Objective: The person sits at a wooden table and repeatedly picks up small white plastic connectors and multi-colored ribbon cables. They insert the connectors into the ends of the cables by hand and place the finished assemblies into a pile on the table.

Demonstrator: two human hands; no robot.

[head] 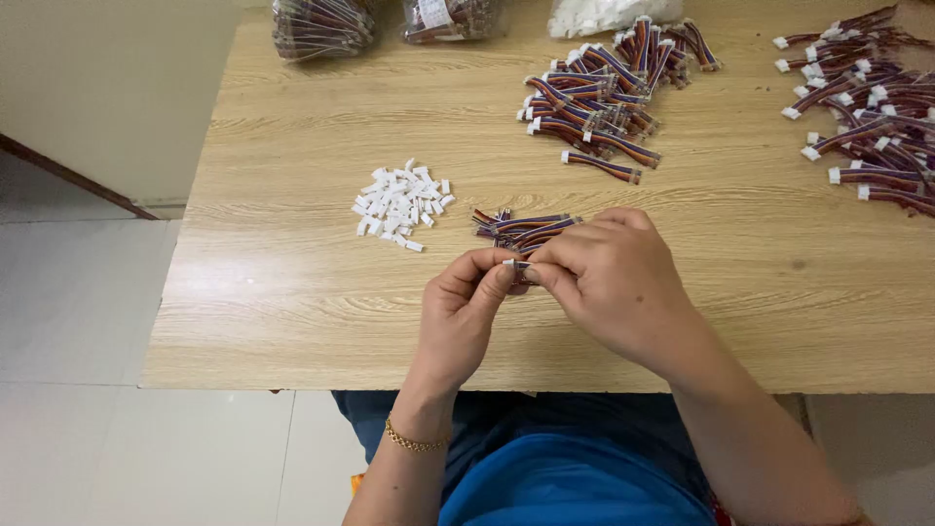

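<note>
The fingers (506, 276) of the left hand (466, 310) are pinched shut on a small white plastic connector housing (510, 263), meeting the fingers (545, 275) of the right hand (612, 278), which are closed around one end of a short bundle of red, blue and brown wires (531, 232). The rest of that bundle fans out from under the right hand and lies on the light wood-grain counter (292, 292), just in front of both hands. To the left of the bundle, near but apart, sits a loose heap of small white plastic housings (399, 203). Farther back lies a pile of similar multicoloured wire harnesses with white ends (602, 93), and another such pile (872, 107) spreads along the right edge. Clear plastic bags of wires (321, 24) rest at the far edge.
</note>
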